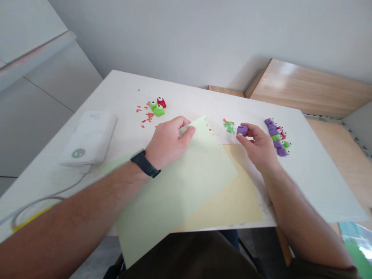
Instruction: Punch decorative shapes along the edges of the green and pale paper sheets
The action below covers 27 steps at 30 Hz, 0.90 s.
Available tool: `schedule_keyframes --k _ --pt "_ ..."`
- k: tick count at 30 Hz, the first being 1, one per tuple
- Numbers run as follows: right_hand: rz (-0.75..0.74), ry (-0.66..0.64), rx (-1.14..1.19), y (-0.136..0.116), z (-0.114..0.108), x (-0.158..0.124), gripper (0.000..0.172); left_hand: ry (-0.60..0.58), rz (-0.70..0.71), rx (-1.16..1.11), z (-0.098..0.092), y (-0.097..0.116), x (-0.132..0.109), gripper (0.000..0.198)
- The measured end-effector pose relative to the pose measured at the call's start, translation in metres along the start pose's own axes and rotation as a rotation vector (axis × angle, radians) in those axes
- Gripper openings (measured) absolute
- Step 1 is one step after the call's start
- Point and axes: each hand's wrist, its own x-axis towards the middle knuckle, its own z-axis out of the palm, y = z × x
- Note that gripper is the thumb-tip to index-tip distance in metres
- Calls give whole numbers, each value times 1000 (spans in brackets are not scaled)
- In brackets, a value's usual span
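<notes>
Head view: the right hand (257, 147) grips a small purple plastic craft punch (242, 130) between thumb and fingertips, holding it just above the top edge of a pale yellow paper sheet (241, 197). The punch's body lies crosswise to the hand, pointing left toward a pale green paper sheet (186, 182), which overlaps the yellow one. The right hand is the nearer to that sheet's right-hand edge. The left hand (168, 141), with a black wristband (144, 163), sits at the sheet's upper corner, its fingers (186, 126) curled there; whether they pinch the paper or only press it, I cannot tell. Tiny red paper bits (210, 130) lie beside that corner. A small heap of green paper bits (229, 126) lies just beyond the punch, and a cluster of purple, green and red craft punches (276, 135) stands to its right. Both sheets overhang the near edge of the white table (319, 174).
</notes>
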Motion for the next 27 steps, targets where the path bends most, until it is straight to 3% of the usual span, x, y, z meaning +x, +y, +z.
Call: schedule_keyframes --k 9,13,16,22,27 --pt "-4 -11 -100 2 -4 3 46 8 12 7 0 1 0 30" --pt "-32 41 -112 2 -7 4 46 5 17 12 1 1 -1 30" --pt "-37 2 -115 4 -8 5 45 0 21 11 1 -1 -1 30" --pt "-48 37 -329 10 -9 7 41 8 18 9 2 -1 -1 30" --pt "-38 7 -355 15 -10 9 45 9 22 12 2 -1 -1 30"
